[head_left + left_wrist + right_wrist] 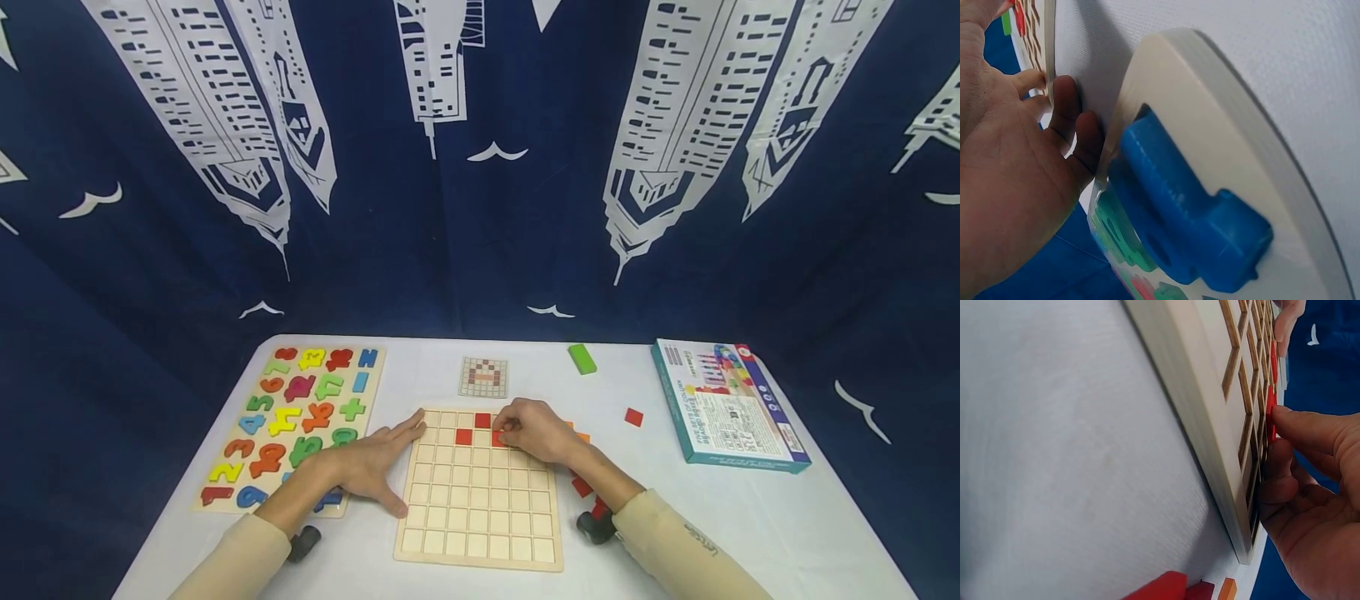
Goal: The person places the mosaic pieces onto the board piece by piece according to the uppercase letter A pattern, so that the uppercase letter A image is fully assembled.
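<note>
Right hand (534,429) pinches a red tile (498,442) on the grid board (477,498), lower centre of frame; best squared up then pressed flat, with left hand (372,467), fingers spread, bracing the left edge.

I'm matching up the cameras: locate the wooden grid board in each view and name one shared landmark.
Head: grid board, below centre.
Left wrist: grid board, steeply angled, top left.
Right wrist: grid board, slanting from top centre to lower right.
Shared landmark: left hand, at the board's left edge in head; left side in left wrist; top right in right wrist.
</note>
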A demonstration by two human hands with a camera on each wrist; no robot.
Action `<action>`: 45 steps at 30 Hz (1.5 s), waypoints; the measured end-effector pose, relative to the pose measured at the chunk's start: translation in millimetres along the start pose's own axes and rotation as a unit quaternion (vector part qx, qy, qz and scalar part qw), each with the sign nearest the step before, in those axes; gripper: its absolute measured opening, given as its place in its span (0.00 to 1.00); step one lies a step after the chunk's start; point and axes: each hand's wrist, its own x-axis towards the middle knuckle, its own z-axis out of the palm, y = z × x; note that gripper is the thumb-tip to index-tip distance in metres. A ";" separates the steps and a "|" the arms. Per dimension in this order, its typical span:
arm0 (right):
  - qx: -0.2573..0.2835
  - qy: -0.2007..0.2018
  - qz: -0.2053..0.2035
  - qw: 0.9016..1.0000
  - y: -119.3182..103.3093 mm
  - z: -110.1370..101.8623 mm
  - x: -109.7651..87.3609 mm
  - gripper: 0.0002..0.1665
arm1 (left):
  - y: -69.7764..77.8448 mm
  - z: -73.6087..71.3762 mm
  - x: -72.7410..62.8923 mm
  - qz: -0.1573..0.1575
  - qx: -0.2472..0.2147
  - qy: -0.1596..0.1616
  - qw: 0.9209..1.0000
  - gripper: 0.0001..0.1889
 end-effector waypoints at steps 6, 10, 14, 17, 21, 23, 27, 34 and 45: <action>-0.003 -0.003 0.002 1.000 0.1 -0.2 -0.4 0.07 | 0.0 0.5 -0.4 0.000 0.000 0.001 1.000 0.66; -0.004 -0.004 0.000 1.000 -0.3 -0.8 -0.4 0.08 | 0.1 0.7 -0.6 -0.002 0.001 0.001 1.000 0.66; -0.005 -0.002 -0.008 1.000 0.2 -1.1 -0.2 0.08 | -0.6 1.3 -0.1 -0.005 0.007 0.002 1.000 0.66; 0.002 -0.003 -0.009 1.000 1.2 -1.0 -0.2 0.08 | -0.9 1.3 0.2 -0.003 0.005 0.002 1.000 0.66; 0.018 0.001 -0.010 1.000 3.5 -2.1 -1.8 0.08 | -0.6 0.7 0.0 -0.004 0.001 0.002 1.000 0.66; 0.029 0.004 -0.006 1.000 5.7 -4.0 -4.2 0.08 | -0.4 0.7 0.0 -0.004 -0.001 0.001 1.000 0.66; 0.047 0.011 0.013 0.999 12.5 -11.8 -12.5 0.08 | -0.9 1.3 0.6 -0.004 0.000 -0.001 1.000 0.66; 0.056 0.032 0.062 0.996 28.0 -33.8 -32.8 0.09 | -2.6 1.1 1.2 -0.008 0.008 0.002 1.000 0.66; 0.049 -0.013 0.110 0.993 50.5 -49.4 -73.9 0.09 | -1.2 1.4 1.0 -0.007 0.003 0.001 1.000 0.66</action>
